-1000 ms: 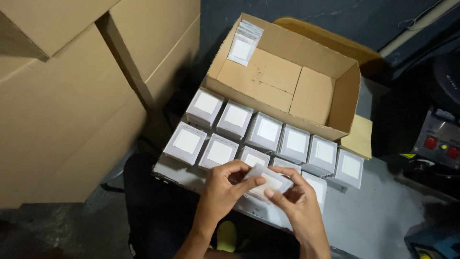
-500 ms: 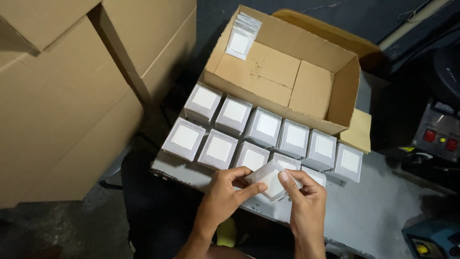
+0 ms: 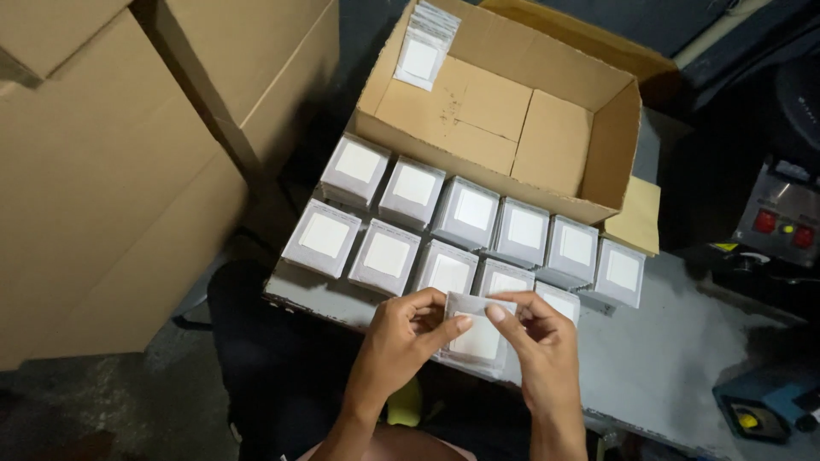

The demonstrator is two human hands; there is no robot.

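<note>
Left hand [image 3: 400, 337] and right hand [image 3: 540, 341] pinch clear packet [image 3: 477, 335] at top edge; probably light, floppy, slippery.

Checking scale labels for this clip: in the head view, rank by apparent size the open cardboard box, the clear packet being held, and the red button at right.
1. open cardboard box
2. clear packet, pinched between left hand and right hand
3. red button

Matt cardboard box [image 3: 504, 111], glossy plastic pouch [image 3: 475, 335]
</note>
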